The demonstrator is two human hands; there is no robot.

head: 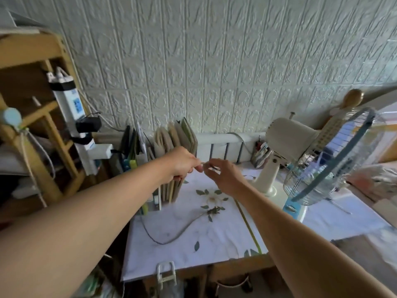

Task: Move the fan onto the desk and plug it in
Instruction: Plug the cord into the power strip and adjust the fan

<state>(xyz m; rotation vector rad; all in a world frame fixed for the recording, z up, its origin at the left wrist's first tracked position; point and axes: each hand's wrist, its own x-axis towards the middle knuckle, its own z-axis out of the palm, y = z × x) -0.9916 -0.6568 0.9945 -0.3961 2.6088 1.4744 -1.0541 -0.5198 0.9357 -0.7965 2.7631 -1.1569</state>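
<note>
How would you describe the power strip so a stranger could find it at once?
Start at the wooden shelf frame left of the desk. The power strip is the long white bar mounted on its side; unlike anything nearby, a black adapter is plugged into it.

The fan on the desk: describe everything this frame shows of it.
The fan stands upright on the right side of the desk, on a cream plastic base with a light-blue control panel. A cream stem carries a cream motor housing with a knob on top. Its wire guard, rimmed in blue, faces right, away from the books; translucent blades show inside, though blurred. Neither hand touches the fan.
</note>
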